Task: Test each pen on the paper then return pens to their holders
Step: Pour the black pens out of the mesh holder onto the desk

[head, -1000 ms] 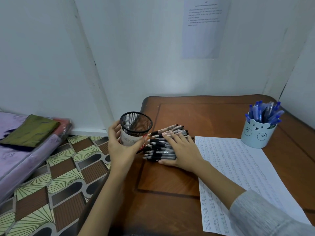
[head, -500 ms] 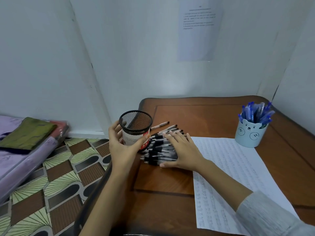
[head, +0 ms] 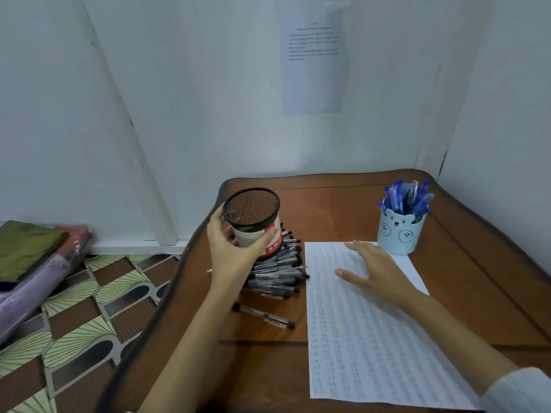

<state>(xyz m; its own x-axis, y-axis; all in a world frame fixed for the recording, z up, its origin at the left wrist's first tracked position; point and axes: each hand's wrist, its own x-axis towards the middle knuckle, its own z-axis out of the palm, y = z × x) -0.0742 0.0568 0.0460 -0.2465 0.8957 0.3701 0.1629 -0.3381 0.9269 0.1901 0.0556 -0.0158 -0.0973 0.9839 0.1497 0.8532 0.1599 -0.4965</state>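
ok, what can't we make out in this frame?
Wall notice: head view, print too small to read.
Paper: head view, written rows too small and blurred; near-right corner hidden by the sleeve.
Black pen pile: partly behind the left hand and mesh holder; count unclear.
Mesh holder's base: covered by the left hand; resting or lifted, cannot tell.
Right hand: touching the paper or hovering, unclear.

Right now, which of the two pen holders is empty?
The black mesh holder, gripped by the left hand: no pens show inside it, while the pale bear-faced cup is packed with blue pens.
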